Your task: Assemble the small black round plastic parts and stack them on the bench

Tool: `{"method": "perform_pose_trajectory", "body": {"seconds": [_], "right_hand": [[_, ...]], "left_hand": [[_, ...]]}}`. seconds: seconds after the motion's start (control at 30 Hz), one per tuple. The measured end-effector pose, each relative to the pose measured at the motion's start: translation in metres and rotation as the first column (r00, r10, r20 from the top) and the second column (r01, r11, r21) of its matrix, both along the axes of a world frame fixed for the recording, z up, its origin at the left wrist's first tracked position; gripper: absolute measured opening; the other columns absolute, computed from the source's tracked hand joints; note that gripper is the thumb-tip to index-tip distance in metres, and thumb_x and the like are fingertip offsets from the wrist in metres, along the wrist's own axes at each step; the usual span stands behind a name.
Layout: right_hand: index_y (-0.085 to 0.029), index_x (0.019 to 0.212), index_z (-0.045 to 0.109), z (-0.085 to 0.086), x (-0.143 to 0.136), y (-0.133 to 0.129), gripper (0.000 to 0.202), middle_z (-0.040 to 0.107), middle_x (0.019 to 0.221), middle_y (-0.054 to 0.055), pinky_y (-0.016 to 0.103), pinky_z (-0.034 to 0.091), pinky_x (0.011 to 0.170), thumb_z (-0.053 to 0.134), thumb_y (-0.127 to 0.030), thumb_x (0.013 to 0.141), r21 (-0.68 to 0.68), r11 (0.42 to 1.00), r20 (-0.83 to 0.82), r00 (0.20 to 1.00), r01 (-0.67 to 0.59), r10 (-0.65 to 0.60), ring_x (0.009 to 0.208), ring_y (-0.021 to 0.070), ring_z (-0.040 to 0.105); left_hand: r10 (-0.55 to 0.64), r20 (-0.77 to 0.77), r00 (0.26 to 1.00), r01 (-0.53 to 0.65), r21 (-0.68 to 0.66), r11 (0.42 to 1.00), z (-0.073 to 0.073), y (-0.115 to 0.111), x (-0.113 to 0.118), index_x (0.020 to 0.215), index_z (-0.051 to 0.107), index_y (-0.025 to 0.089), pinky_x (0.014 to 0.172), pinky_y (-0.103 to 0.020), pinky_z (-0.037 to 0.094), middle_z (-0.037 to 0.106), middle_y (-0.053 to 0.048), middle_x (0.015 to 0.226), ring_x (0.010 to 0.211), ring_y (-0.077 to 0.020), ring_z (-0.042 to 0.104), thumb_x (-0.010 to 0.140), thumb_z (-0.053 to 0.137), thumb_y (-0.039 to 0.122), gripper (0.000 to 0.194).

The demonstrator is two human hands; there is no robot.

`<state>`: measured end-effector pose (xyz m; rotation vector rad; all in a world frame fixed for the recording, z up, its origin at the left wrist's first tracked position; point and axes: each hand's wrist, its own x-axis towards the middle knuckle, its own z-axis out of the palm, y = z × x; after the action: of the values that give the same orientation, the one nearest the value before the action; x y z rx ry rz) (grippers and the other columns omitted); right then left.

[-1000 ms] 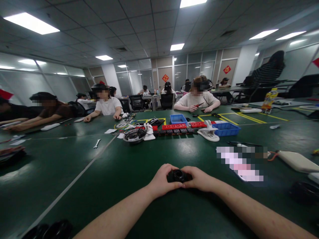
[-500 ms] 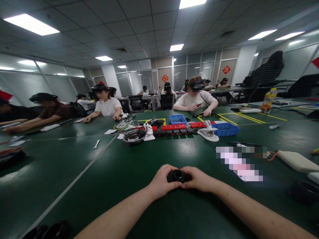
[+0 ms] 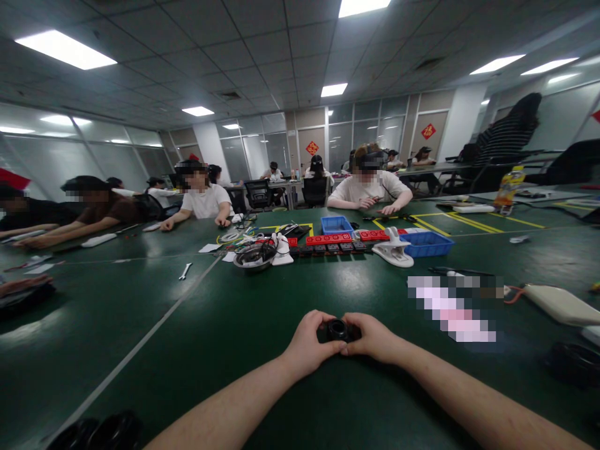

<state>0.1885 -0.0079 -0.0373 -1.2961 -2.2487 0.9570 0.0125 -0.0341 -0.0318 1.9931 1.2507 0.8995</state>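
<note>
I see my left hand [image 3: 309,344] and right hand [image 3: 372,339] both curled partway closed, holding one black ring-shaped part [image 3: 337,329] between them, above or on the green worktop [image 3: 262,312]; I can't tell whether it touches the surface. The thumbs come together on its near side and hide its lower front; most of the other fingers are lost to me behind it. Its round opening faces up toward me, too dark inside to read. At lower left, black rings [image 3: 115,430] are cut off by the frame. Pixelation masks a flat item [image 3: 452,309] to the right, and a dark round piece [image 3: 572,362] beyond is blurred.
</note>
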Motion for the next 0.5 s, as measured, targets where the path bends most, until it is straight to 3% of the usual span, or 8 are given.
{"method": "perform_pose_trajectory", "body": {"seconds": [0.3,0.5], "right_hand": [[-0.019,0.067,0.045,-0.006,-0.015,-0.011,0.036,0.052,0.065,-0.003,0.019,0.024,0.045,0.065,-0.045,0.052,0.242,0.952,0.180,0.955,0.190,-0.236,0.056,0.0113,0.046],[-0.018,0.071,0.049,-0.004,-0.028,-0.019,0.020,0.056,0.073,0.002,0.022,0.028,0.051,0.055,-0.036,0.063,0.352,0.903,0.267,0.898,0.247,-0.350,0.066,0.0154,0.053]], "left_hand": [[0.073,0.000,0.997,-0.073,0.061,0.995,-0.010,0.003,0.000,0.084,0.053,0.018,0.069,-0.027,0.036,0.050,-0.001,0.082,0.079,-0.0165,0.047,0.056,0.068,0.027,0.033],[0.131,-0.006,0.991,-0.130,0.085,0.988,-0.010,0.004,0.001,0.083,0.053,0.018,0.069,-0.027,0.036,0.050,-0.001,0.082,0.079,-0.0166,0.047,0.058,0.066,0.027,0.030]]}}
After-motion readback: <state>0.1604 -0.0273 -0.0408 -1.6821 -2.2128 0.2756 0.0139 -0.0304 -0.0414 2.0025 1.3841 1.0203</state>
